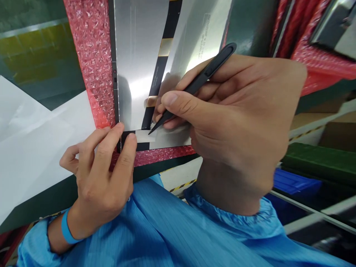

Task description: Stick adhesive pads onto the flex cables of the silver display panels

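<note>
right hand grips a pointed black tool over a silvery panel, left hand spread at its corner

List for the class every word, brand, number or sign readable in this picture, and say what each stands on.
No text can be read with certainty.
Silver panel: printed lines near its right edge, too small and blurred to read.
Black strip on the panel: tiny print, too small to read.
Black pointed tool in the right hand: no legible text.
</note>
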`<state>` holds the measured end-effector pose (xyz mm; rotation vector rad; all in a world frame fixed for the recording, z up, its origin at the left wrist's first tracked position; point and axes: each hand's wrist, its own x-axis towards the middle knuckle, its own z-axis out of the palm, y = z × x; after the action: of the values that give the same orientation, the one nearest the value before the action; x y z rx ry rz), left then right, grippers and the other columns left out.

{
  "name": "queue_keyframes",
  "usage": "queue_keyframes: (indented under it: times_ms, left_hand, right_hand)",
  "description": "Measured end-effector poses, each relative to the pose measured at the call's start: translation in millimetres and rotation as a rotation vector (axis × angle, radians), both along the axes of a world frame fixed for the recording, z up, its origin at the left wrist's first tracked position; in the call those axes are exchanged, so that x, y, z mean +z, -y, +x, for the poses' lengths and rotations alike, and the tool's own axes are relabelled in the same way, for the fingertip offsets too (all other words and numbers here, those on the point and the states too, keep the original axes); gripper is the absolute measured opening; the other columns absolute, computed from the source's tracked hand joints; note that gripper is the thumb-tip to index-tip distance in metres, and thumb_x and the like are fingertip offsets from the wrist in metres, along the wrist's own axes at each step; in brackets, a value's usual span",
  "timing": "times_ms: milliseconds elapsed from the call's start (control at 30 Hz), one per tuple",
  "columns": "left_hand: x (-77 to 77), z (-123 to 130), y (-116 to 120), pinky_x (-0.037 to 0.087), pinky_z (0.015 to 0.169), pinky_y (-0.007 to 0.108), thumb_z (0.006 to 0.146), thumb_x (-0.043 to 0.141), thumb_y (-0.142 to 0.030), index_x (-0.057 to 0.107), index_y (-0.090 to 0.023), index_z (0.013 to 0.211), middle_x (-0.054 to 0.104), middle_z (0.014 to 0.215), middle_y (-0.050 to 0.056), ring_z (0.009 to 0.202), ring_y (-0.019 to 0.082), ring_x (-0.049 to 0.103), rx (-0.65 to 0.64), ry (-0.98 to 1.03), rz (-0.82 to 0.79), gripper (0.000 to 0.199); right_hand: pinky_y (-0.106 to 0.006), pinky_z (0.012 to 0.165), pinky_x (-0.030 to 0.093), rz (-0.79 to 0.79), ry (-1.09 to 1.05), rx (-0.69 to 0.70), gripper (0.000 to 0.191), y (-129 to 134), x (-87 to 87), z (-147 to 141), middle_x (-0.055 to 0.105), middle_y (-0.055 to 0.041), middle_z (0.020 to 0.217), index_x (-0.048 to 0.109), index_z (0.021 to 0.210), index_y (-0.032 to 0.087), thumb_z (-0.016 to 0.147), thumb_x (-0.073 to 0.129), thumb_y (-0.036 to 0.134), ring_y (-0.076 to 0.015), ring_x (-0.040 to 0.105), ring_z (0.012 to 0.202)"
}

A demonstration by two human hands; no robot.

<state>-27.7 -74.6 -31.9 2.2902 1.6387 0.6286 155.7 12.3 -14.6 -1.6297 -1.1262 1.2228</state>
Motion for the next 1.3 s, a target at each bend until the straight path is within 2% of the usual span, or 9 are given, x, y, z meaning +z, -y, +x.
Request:
queue_keyframes:
  times_ms: [133,400,533,700,867,967,1067,1167,1300]
  left_hand:
    - [0.3,-1,2,0.045,0.101,0.061,0.099,0.065,-0.015,0.068,-0.028,0.137,0.068,0.15,0.009,0.131,0.038,0.067,-0.003,-0.019,-0.021,0.04]
    - [0.1,0,1,0.048,0.094,0.059,0.099,0.066,-0.016,0.067,-0.026,0.135,0.07,0.147,0.011,0.13,0.036,0.067,-0.016,-0.056,0.001,0.038]
    - [0.9,-1,2,0.048,0.095,0.059,0.101,0.066,-0.018,0.066,-0.032,0.139,0.067,0.15,0.007,0.133,0.035,0.066,-0.014,-0.073,-0.024,0.04]
    - [1.7,2,1,0.039,0.103,0.06,0.102,0.065,-0.019,0.067,-0.029,0.141,0.066,0.151,0.011,0.136,0.04,0.063,-0.012,-0.01,-0.088,0.041]
    - [-1.3,8,-1,0.037,0.102,0.055,0.099,0.069,-0.013,0.073,-0.022,0.13,0.072,0.139,0.014,0.126,0.036,0.069,0.02,-0.052,0.049,0.033]
    - [-0.9,8,-1,0.036,0.108,0.059,0.097,0.071,-0.012,0.073,-0.023,0.129,0.071,0.137,0.018,0.129,0.037,0.067,0.014,-0.103,0.04,0.034]
    - [0.7,9,2,0.037,0.111,0.065,0.095,0.073,-0.014,0.074,-0.023,0.127,0.07,0.136,0.02,0.132,0.042,0.064,0.022,-0.147,0.063,0.033]
    - [1.4,14,5,0.033,0.118,0.064,0.098,0.073,-0.023,0.073,-0.022,0.13,0.068,0.141,0.018,0.137,0.041,0.06,0.028,-0.198,0.09,0.031]
    - [0.1,24,8,0.02,0.127,0.059,0.106,0.065,-0.041,0.066,-0.021,0.147,0.064,0.15,0.017,0.141,0.038,0.056,-0.054,-0.274,0.059,0.045]
  right_hand:
    - [-0.041,0.049,0.062,-0.006,0.006,-0.005,0.031,0,-1.2,-1,0.076,-0.0047,0.075,0.075,0.074,0.034,0.071,0.101,0.051,-0.0255,0.072,0.064]
    - [-0.043,0.049,0.062,0.005,-0.014,0.005,0.034,0,-2.7,0,0.077,-0.0052,0.077,0.075,0.071,0.034,0.068,0.102,0.055,-0.026,0.07,0.063]
    - [-0.047,0.052,0.064,0.015,-0.009,0.034,0.03,0,-0.4,0,0.077,-0.0057,0.079,0.075,0.072,0.035,0.072,0.1,0.053,-0.0271,0.071,0.065]
    - [-0.043,0.052,0.064,-0.006,0.037,0.021,0.029,-1,3.2,-2,0.075,-0.0043,0.077,0.074,0.073,0.034,0.076,0.098,0.05,-0.0257,0.072,0.066]
    - [-0.038,0.046,0.058,0.049,0.122,0.015,0.026,3,1.7,-4,0.075,-0.0008,0.072,0.075,0.079,0.033,0.081,0.095,0.05,-0.0246,0.073,0.061]
    - [-0.037,0.045,0.055,0.128,0.16,-0.029,0.022,6,-0.1,-3,0.074,0.0002,0.07,0.076,0.081,0.031,0.084,0.094,0.043,-0.0243,0.074,0.064]
    - [-0.034,0.049,0.058,0.172,0.157,-0.087,0.017,9,-3.2,2,0.075,0.0023,0.073,0.074,0.081,0.028,0.09,0.087,0.023,-0.0214,0.074,0.065]
    - [-0.027,0.053,0.059,0.186,0.044,-0.124,0.022,12,-7.9,7,0.072,0.0065,0.071,0.069,0.078,0.024,0.09,0.075,0.006,-0.0154,0.073,0.063]
    - [-0.025,0.053,0.058,0.195,-0.031,-0.137,0.022,14,-12.1,9,0.073,0.0074,0.07,0.066,0.077,0.022,0.091,0.074,0.008,-0.0143,0.074,0.064]
